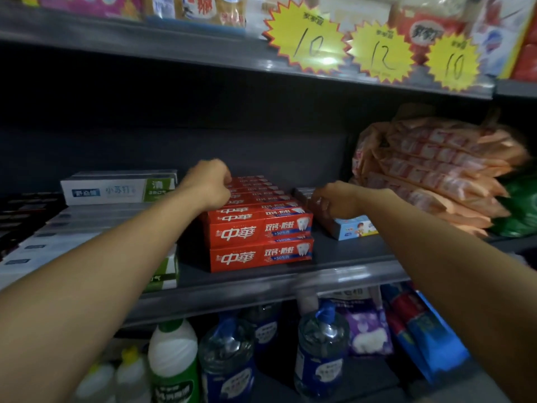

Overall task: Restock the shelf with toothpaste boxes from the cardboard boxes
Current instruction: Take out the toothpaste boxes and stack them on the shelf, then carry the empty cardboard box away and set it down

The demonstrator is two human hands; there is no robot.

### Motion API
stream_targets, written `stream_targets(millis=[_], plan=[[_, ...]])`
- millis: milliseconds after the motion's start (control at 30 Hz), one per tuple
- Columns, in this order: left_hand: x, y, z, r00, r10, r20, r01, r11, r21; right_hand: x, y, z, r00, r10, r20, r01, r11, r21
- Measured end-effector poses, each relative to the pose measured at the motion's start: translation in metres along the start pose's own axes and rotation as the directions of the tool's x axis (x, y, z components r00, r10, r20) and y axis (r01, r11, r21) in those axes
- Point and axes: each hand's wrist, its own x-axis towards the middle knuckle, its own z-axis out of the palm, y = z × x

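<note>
Left hand [209, 184] has fingers curled at the back left end of the red boxes [260, 228] on the shelf [290, 282]; grip hidden. Right hand [334, 200] curls loosely beside them, grip unclear. Bare shelf right of the stack.

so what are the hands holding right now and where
Left hand grips the left end of the red toothpaste boxes. Right hand: cannot tell.

A dim aisle is seen: grey metal shelving boards [334, 274] are backed by a dark grey rear panel [203, 146], with yellow starburst price tags [308, 45] clipped above.
</note>
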Motion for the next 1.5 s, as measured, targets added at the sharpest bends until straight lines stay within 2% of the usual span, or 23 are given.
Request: stream_targets(millis=[100,267,500,700,833,1000,1100,1233,1400,1500], plan=[[-0.018,0.037,0.001,0.993,0.097,-0.062,-0.096,0.995,0.006,-0.019,0.000,0.001,1.000,0.008,0.000,-0.008,1.000,0.000],[-0.055,0.076,0.020,0.966,0.257,0.022,-0.256,0.966,-0.037,-0.053,-0.001,0.010,0.997,0.001,-0.079,-0.001,1.000,0.001],[-0.116,0.100,0.068,0.895,0.417,0.159,-0.410,0.909,-0.079,-0.121,0.000,0.054,0.985,0.079,-0.154,-0.068,0.995,0.077],[-0.178,0.112,0.124,0.816,0.507,0.277,-0.485,0.862,-0.148,-0.191,-0.003,0.113,0.983,0.144,-0.110,-0.135,0.987,0.089],[-0.217,0.108,0.176,0.746,0.538,0.391,-0.496,0.842,-0.212,-0.230,-0.003,0.168,0.975,0.224,-0.005,-0.222,0.967,0.123],[-0.250,0.083,0.237,0.692,0.502,0.519,-0.425,0.864,-0.269,-0.264,-0.016,0.232,0.957,0.267,0.114,-0.284,0.942,0.179],[-0.269,0.061,0.266,0.695,0.443,0.567,-0.340,0.897,-0.283,-0.276,-0.027,0.266,0.936,0.255,0.245,-0.308,0.927,0.215],[-0.297,0.022,0.294,0.719,0.322,0.616,-0.214,0.946,-0.245,-0.297,-0.048,0.313,0.888,0.273,0.370,-0.404,0.846,0.348],[-0.325,-0.044,0.310,0.757,0.167,0.632,-0.087,0.984,-0.155,-0.333,-0.091,0.365,0.745,0.437,0.503,-0.652,0.638,0.411],[-0.343,-0.085,0.316,0.805,0.045,0.591,-0.062,0.998,0.008,-0.357,-0.114,0.386,0.618,0.593,0.516,-0.784,0.513,0.349]])
